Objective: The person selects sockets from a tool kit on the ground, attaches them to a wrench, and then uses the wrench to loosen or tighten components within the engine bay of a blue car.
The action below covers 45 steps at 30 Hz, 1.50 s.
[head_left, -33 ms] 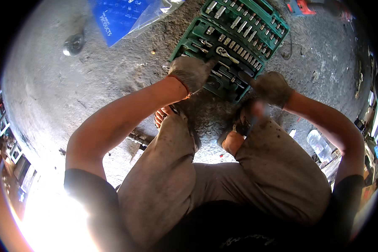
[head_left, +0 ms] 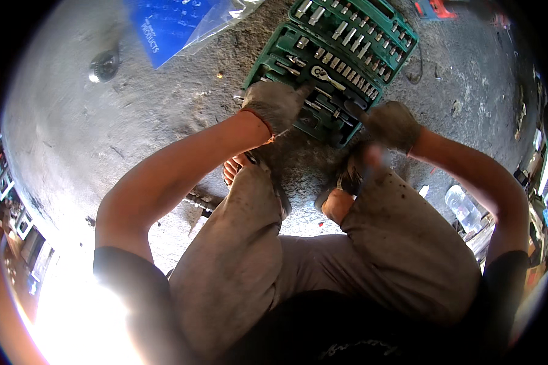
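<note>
On the rough grey floor, just ahead of your feet, a green tool case lies open and slanted, its two halves spread flat. Its far half holds rows of silver sockets standing in their slots. Its near half holds a ratchet with a bright round head, a row of smaller sockets beside it, and slim metal pieces nearer to you.

Your left hand, in a dirty grey-brown work glove, is at the near left edge of the case, its forefinger stretched out over the near half. The other fingers are hidden under the hand, so whether they pinch anything cannot be told. Your right hand, gloved alike, is at the near right corner. A dark shape reaches from it over the case; it may be a finger or a handle, and how the fingers stand is unclear.

Your sandalled feet are below the case, between your dusty trousers. Well away to the far left are a blue sheet with clear plastic and a round glassy object. At the far right is a red tool; near your right forearm lies a clear bottle.
</note>
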Each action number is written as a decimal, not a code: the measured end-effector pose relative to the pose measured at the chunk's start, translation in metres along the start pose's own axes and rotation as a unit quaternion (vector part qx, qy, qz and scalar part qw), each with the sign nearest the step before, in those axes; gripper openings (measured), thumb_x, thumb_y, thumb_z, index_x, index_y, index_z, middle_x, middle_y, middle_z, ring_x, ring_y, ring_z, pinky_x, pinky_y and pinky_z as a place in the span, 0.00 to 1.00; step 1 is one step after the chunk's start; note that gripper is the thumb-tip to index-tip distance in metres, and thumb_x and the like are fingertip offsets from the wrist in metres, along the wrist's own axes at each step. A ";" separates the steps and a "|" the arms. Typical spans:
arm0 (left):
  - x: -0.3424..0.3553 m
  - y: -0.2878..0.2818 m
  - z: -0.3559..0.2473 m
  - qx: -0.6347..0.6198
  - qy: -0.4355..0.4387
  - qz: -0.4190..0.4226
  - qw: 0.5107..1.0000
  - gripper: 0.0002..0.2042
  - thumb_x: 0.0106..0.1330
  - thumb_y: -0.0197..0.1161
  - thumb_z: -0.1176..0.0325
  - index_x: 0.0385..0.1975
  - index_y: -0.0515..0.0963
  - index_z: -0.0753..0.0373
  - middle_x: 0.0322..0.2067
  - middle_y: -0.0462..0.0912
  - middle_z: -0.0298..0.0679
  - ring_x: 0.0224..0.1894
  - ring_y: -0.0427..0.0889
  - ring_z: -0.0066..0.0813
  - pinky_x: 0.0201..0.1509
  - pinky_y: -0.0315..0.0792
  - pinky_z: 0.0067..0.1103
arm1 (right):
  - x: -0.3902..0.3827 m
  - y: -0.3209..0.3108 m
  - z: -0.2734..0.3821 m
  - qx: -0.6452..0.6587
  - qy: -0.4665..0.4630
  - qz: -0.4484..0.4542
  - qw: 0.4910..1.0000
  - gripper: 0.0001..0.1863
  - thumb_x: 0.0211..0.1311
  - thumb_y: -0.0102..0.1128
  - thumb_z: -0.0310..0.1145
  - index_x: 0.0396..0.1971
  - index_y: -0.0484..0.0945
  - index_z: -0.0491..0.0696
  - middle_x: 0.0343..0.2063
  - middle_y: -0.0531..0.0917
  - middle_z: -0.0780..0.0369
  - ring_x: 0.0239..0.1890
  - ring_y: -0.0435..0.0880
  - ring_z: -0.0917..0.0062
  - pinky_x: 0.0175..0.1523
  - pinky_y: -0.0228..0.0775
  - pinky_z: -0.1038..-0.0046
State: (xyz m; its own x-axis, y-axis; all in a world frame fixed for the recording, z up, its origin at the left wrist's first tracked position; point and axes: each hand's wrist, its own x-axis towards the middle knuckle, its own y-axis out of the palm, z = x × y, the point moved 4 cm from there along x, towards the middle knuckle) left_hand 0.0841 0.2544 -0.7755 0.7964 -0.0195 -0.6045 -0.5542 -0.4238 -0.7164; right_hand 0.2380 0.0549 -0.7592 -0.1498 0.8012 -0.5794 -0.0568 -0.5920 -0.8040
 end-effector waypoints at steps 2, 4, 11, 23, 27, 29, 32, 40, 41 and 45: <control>0.002 0.002 0.001 0.006 0.004 0.001 1.000 0.27 0.74 0.53 0.62 0.73 0.65 0.41 0.27 0.85 0.46 0.32 0.88 0.46 0.31 0.81 0.38 | 0.004 0.003 0.000 0.009 -0.009 0.026 1.000 0.41 0.65 0.54 0.34 0.78 0.53 0.53 0.17 0.80 0.59 0.19 0.84 0.61 0.24 0.76 0.57; 0.004 0.005 0.001 0.007 0.013 -0.011 1.000 0.26 0.74 0.51 0.62 0.73 0.65 0.42 0.27 0.85 0.46 0.31 0.88 0.46 0.30 0.81 0.38 | 0.003 0.004 0.004 0.018 -0.014 0.021 1.000 0.40 0.65 0.53 0.34 0.77 0.54 0.48 0.17 0.81 0.60 0.19 0.84 0.61 0.24 0.76 0.57; 0.003 -0.004 -0.008 -0.043 -0.024 0.017 0.999 0.19 0.77 0.47 0.60 0.60 0.79 0.56 0.33 0.88 0.48 0.37 0.89 0.49 0.37 0.81 0.42 | 0.003 0.009 0.027 0.064 0.054 -0.002 0.997 0.37 0.66 0.54 0.34 0.74 0.59 0.40 0.17 0.83 0.59 0.19 0.85 0.62 0.23 0.76 0.59; -0.047 -0.021 0.076 -0.626 -0.105 -0.065 0.770 0.18 0.73 0.62 0.57 0.50 0.83 0.66 0.31 0.86 0.38 0.30 0.84 0.29 0.35 0.80 0.26 | 0.021 -0.058 -0.021 0.373 0.041 -0.037 0.926 0.12 0.69 0.59 0.41 0.43 0.81 0.48 0.31 0.84 0.58 0.26 0.81 0.74 0.33 0.74 0.64; -0.065 0.005 0.083 -0.842 -0.066 -0.061 0.531 0.16 0.75 0.60 0.60 0.52 0.82 0.67 0.31 0.86 0.39 0.29 0.83 0.26 0.30 0.79 0.19 | 0.014 -0.083 -0.008 0.641 0.123 0.126 0.747 0.13 0.70 0.59 0.41 0.45 0.81 0.48 0.31 0.83 0.65 0.26 0.74 0.84 0.30 0.69 0.76; -0.070 0.009 0.074 -0.861 -0.056 -0.057 0.502 0.16 0.75 0.60 0.63 0.53 0.81 0.69 0.33 0.86 0.41 0.32 0.85 0.29 0.34 0.81 0.21 | 0.015 -0.093 -0.006 0.644 0.119 0.132 0.744 0.14 0.70 0.59 0.38 0.48 0.80 0.45 0.32 0.82 0.66 0.26 0.76 0.85 0.29 0.69 0.78; -0.071 0.013 0.063 -0.830 -0.047 -0.066 0.552 0.16 0.72 0.61 0.69 0.54 0.78 0.73 0.38 0.87 0.44 0.40 0.89 0.35 0.45 0.83 0.25 | 0.013 -0.099 -0.007 0.693 0.092 0.097 0.709 0.16 0.70 0.58 0.37 0.52 0.78 0.42 0.35 0.84 0.63 0.23 0.76 0.85 0.27 0.68 0.80; -0.053 -0.009 0.006 -0.801 -0.013 -0.116 0.587 0.15 0.73 0.59 0.70 0.54 0.79 0.72 0.35 0.84 0.40 0.35 0.84 0.26 0.40 0.78 0.23 | 0.011 -0.089 -0.035 0.805 0.053 0.058 0.589 0.34 0.59 0.72 0.62 0.46 0.78 0.45 0.36 0.85 0.59 0.20 0.74 0.84 0.23 0.65 0.81; -0.057 -0.029 -0.012 -0.831 -0.043 -0.081 0.549 0.15 0.75 0.56 0.70 0.55 0.80 0.71 0.33 0.82 0.37 0.32 0.81 0.23 0.36 0.76 0.22 | 0.008 -0.092 -0.037 0.805 0.049 0.046 0.589 0.36 0.56 0.72 0.65 0.46 0.77 0.46 0.35 0.84 0.59 0.21 0.74 0.84 0.23 0.66 0.81; -0.058 -0.057 -0.043 -0.784 0.013 -0.069 0.617 0.14 0.75 0.58 0.64 0.51 0.83 0.67 0.32 0.82 0.35 0.30 0.81 0.21 0.34 0.74 0.21 | 0.018 -0.085 -0.033 0.839 -0.014 -0.002 0.543 0.33 0.57 0.73 0.58 0.48 0.78 0.45 0.34 0.84 0.63 0.26 0.79 0.84 0.29 0.75 0.81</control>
State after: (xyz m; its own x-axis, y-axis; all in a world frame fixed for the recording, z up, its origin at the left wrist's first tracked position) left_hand 0.0800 0.2409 -0.6846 0.8250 0.1091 -0.5545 0.4187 -0.7771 0.4699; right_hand 0.2723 0.1225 -0.7060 -0.1589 0.8149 -0.5574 -0.8743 0.1461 0.4628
